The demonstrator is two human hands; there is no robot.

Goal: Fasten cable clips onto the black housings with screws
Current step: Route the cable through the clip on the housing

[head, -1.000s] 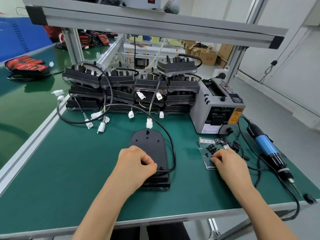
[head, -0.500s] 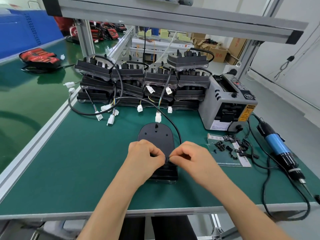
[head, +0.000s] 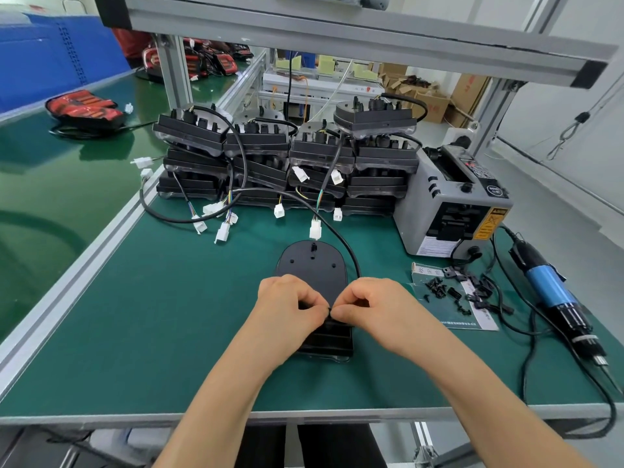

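Note:
A black housing [head: 312, 265] lies flat on the green mat in front of me, rounded end away from me. Its black cable [head: 341, 236] curves off the right side toward a white connector [head: 315, 229]. My left hand [head: 288, 304] and my right hand [head: 371, 307] meet over the housing's middle, fingertips pinched together on a small black cable clip [head: 329, 312] and the cable there. The clip is mostly hidden by my fingers. Loose black clips and screws [head: 454, 292] lie on a paper sheet to the right.
A stack of black housings [head: 287, 157] with dangling white connectors fills the back of the mat. A grey tape dispenser [head: 452, 204] stands at the right. A blue electric screwdriver [head: 553, 295] with its cord lies at the right edge. Red lamps [head: 84, 108] rest on the left bench.
My right hand left the pile of clips at the right and came to the housing's middle, where it now meets my left hand. The left hand has stayed on the housing.

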